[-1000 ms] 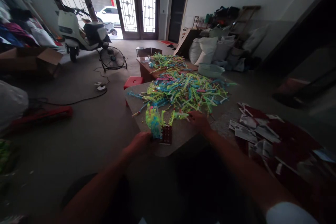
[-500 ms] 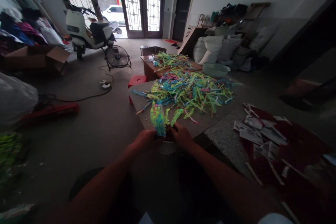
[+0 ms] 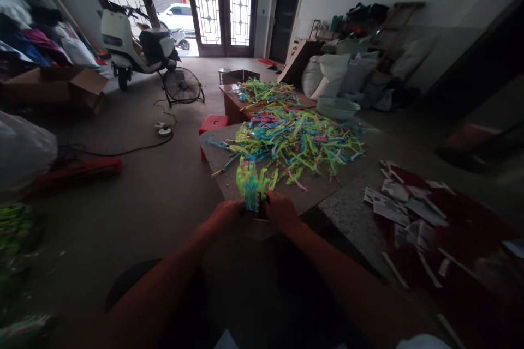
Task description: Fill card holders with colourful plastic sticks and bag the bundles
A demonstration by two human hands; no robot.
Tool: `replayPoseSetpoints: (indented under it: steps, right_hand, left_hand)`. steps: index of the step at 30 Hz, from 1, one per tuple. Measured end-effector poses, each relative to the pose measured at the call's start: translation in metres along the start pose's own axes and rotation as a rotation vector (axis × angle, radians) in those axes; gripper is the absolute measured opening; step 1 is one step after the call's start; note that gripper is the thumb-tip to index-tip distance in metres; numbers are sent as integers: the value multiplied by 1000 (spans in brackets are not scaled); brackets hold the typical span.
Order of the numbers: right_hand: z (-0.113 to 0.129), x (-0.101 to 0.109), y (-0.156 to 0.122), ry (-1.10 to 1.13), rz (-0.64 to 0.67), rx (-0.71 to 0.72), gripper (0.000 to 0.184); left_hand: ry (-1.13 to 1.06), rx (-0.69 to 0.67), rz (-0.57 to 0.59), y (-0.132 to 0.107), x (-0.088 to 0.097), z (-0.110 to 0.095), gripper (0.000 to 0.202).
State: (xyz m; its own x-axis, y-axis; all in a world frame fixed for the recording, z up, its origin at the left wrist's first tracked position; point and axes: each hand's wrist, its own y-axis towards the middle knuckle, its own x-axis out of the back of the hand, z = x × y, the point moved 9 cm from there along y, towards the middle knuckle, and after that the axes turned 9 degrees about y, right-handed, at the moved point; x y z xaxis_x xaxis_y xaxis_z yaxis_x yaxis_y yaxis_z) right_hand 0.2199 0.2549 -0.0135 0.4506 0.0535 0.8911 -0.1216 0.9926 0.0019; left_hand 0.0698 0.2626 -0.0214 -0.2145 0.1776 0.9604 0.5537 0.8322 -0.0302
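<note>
both hands, left hand point(image 3: 223, 216) and right hand point(image 3: 280, 212), grip the strip bundle point(image 3: 249, 188).

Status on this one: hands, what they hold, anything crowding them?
Left hand and right hand both closed on the bundle at the table edge. Loose pile just beyond; cards off right.
</note>
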Motion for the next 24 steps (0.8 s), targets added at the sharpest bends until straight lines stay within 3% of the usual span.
replayPoseSetpoints:
  steps: [9,19,24]
  right_hand:
    - [10,-2,3,-96,51,-129,24]
    - [6,1,-1,-39,-20,-107,25]
    - [10,-3,2,-91,26,-124,25]
  left_hand:
    - [12,-26,-7,1,-5,4,25]
    - [7,1,12,0,0,-1,24]
    - [-6,-30,34,1,-5,0,22]
